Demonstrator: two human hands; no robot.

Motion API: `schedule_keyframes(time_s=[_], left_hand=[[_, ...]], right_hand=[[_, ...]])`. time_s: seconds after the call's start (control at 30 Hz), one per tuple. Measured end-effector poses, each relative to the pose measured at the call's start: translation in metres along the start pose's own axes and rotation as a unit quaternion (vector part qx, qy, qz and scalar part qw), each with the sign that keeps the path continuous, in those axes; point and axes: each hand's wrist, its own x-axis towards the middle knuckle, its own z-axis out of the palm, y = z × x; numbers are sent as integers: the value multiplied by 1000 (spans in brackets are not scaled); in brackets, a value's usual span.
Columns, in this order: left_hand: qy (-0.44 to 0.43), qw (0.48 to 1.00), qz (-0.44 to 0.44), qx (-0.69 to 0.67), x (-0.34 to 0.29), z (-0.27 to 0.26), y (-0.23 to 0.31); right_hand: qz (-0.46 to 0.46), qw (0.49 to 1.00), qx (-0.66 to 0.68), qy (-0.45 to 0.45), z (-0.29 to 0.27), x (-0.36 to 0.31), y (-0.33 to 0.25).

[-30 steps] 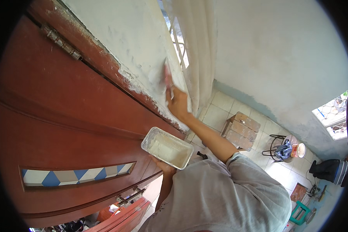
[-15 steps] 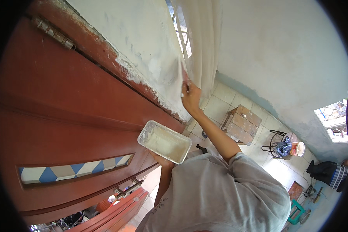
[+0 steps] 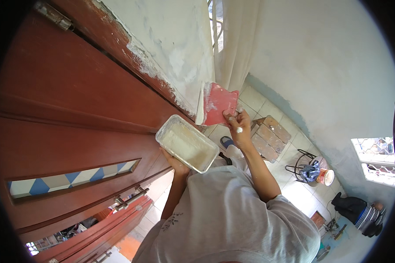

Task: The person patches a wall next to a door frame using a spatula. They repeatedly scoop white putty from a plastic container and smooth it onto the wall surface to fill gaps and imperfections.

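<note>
My left hand holds up a rectangular tub from below, its fingers mostly hidden under it. Pale, creamy filler lies inside the tub. In my right hand is a red, flat scraper, pinched at its edge between thumb and fingers. White paste coats the scraper's left edge, and a white blob sits on the back of that hand. Just left of the scraper is the patched white wall, with rough filler along the red door frame.
A red wooden door with a metal hinge fills the left side. A curtain hangs beyond the scraper. A wooden stool, a round stool with a bucket, and a seated person are at the right.
My right hand has drawn the scraper down and away from the wall, turning its red face into view. The tub has risen slightly in the picture, still in my left hand.
</note>
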Motion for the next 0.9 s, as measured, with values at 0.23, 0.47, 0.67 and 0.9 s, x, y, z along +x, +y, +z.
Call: schedule_keyframes(time_s=[0.23, 0.47, 0.67, 0.9], left_hand=[[3, 1000, 19, 15, 16, 39, -27], [46, 992, 77, 84, 28, 45, -53], [102, 942, 189, 259, 22, 50, -73], [121, 982, 126, 65, 2, 68, -60]], right_hand=[[49, 993, 95, 56, -23, 14, -29], [156, 961, 223, 39, -66, 54, -4], [202, 973, 114, -13, -74, 73, 28], [58, 969, -230, -71, -60, 86, 56]])
